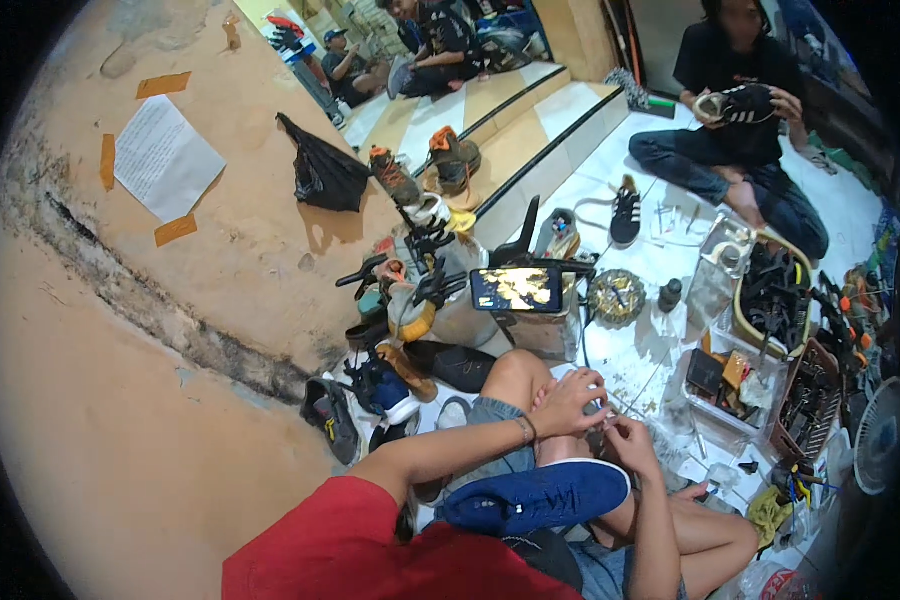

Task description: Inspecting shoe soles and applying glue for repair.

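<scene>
Blue shoe (535, 495) rests on lap; left hand (568, 402) and right hand (630, 447) fingers pinch something small, unidentifiable, likely thread preparation; steady fine grip needed next.

Just beyond the hands a lit phone (516, 288) stands propped; a clear plastic tray of small parts (727, 395) lies to their right; worn shoes (370, 395) are piled left.

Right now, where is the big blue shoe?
In the head view, the blue fabric shoe lies across the person's lap, low in the middle, just below the left hand and right hand, beside the red shirt.
</scene>
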A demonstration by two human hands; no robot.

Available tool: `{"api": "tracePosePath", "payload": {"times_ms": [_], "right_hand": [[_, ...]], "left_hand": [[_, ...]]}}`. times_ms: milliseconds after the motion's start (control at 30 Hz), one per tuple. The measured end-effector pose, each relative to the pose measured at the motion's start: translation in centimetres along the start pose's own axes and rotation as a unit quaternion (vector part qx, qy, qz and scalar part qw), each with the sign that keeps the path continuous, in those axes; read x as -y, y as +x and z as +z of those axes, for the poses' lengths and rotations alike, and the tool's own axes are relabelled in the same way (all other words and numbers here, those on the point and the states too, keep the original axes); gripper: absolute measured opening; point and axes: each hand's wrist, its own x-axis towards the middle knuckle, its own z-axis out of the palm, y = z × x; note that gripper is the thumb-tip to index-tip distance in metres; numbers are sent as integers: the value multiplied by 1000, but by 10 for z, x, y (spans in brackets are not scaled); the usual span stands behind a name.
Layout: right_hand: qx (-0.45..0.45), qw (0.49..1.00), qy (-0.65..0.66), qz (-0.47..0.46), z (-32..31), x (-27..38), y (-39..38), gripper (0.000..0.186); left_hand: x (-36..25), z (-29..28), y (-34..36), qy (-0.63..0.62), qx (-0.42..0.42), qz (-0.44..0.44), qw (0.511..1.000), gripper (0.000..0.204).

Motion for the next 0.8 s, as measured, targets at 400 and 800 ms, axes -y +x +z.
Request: {"api": "tracePosePath", "payload": {"times_ms": [400, 800], "right_hand": [[-45, 993, -113, -7, -17, -5, -4, 18], [-57, 997, -44, -25, -22, 27, 2, 20]], "left_hand": [[-335, 100, 45, -454, 448, 504, 583, 57], [-349, 147, 26, -401, 558, 442, 577, 57]]}}
